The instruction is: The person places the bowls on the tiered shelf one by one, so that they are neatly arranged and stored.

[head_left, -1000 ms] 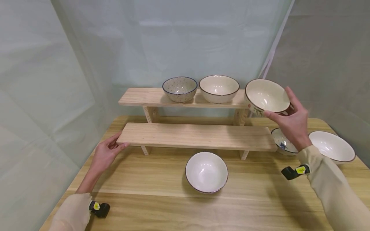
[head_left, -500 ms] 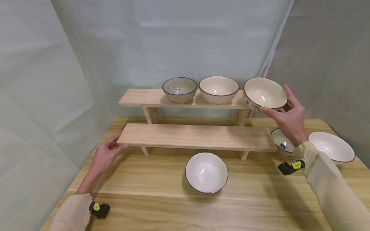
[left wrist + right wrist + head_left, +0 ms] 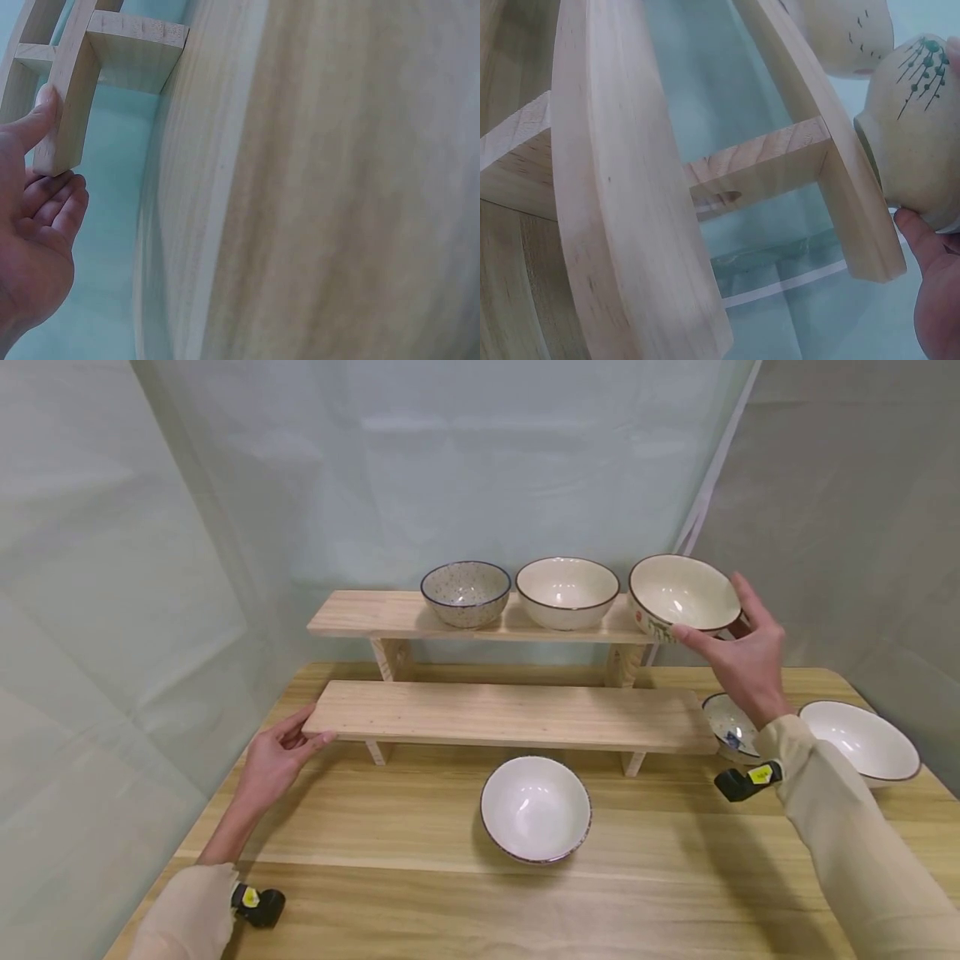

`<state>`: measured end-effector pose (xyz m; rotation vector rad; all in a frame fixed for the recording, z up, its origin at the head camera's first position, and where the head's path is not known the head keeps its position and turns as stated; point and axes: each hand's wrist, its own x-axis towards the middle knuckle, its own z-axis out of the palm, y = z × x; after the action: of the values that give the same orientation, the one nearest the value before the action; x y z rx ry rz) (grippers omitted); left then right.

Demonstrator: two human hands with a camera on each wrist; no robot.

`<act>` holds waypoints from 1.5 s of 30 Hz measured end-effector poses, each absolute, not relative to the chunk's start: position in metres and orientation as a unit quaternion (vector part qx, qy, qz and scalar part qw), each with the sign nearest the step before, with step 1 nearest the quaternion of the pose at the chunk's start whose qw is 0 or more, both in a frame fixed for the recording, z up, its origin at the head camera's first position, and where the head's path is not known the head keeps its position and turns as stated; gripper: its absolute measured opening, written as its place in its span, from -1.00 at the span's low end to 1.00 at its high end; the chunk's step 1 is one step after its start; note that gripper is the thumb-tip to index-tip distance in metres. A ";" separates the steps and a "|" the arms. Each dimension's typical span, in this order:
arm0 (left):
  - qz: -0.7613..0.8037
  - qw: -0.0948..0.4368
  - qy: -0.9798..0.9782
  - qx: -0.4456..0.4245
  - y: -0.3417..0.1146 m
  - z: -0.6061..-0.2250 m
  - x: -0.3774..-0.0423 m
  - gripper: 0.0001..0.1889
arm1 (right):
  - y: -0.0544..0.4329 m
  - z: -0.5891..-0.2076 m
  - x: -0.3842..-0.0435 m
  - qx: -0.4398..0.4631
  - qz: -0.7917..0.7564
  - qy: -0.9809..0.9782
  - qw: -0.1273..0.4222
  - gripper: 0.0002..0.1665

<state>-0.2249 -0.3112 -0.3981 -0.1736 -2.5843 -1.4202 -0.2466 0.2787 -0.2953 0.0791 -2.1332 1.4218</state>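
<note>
My right hand (image 3: pixel 748 667) grips a cream bowl (image 3: pixel 686 592) with a dark rim and a painted pattern, thumb at the near side and fingers round the far right. The bowl is slightly tilted at the right end of the upper shelf (image 3: pixel 367 612). In the right wrist view its foot is close to the board; whether it touches I cannot tell. My left hand (image 3: pixel 272 766) holds the left end of the wooden display stand's lower shelf (image 3: pixel 495 714). In the left wrist view the thumb (image 3: pixel 46 99) lies on one face, fingers curled at the end.
A speckled grey bowl (image 3: pixel 467 595) and a cream bowl (image 3: pixel 567 593) stand on the upper shelf. A white bowl (image 3: pixel 536 808) sits on the table (image 3: pixel 375 893) before the stand. At right are a blue-patterned bowl (image 3: pixel 731 727), partly hidden, and another white bowl (image 3: pixel 858 739).
My right hand has moved the painted bowl slightly left and up, over the right end of the upper shelf, and its tilt has lessened. The left hand has stayed in place.
</note>
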 end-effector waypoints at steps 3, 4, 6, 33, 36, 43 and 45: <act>-0.473 0.097 -0.874 -0.060 -0.312 -0.399 -0.225 -0.21 | 0.278 -0.295 -0.248 0.028 0.537 -0.793 0.285 0.14; -0.471 0.099 -0.874 -0.061 -0.312 -0.399 -0.225 -0.21 | 0.278 -0.295 -0.249 0.028 0.538 -0.792 0.286 0.14; -0.471 0.099 -0.874 -0.062 -0.312 -0.398 -0.225 -0.21 | 0.278 -0.295 -0.250 0.028 0.537 -0.793 0.287 0.14; -0.472 0.101 -0.874 -0.060 -0.312 -0.399 -0.224 -0.22 | 0.271 -0.292 -0.257 0.009 0.516 -0.814 0.267 0.15; -0.471 0.103 -0.874 -0.060 -0.313 -0.400 -0.224 -0.22 | 0.271 -0.291 -0.256 0.004 0.511 -0.820 0.257 0.16; -0.467 0.103 -0.876 -0.059 -0.312 -0.399 -0.223 -0.21 | 0.268 -0.288 -0.253 -0.003 0.491 -0.836 0.244 0.23; -0.467 0.103 -0.876 -0.058 -0.312 -0.398 -0.222 -0.21 | 0.267 -0.287 -0.252 -0.004 0.483 -0.842 0.239 0.25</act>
<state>-0.2223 -0.3121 -0.3983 -0.1712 -2.5849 -1.3781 -0.2519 0.2675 -0.2868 -0.0117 -2.3063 1.3230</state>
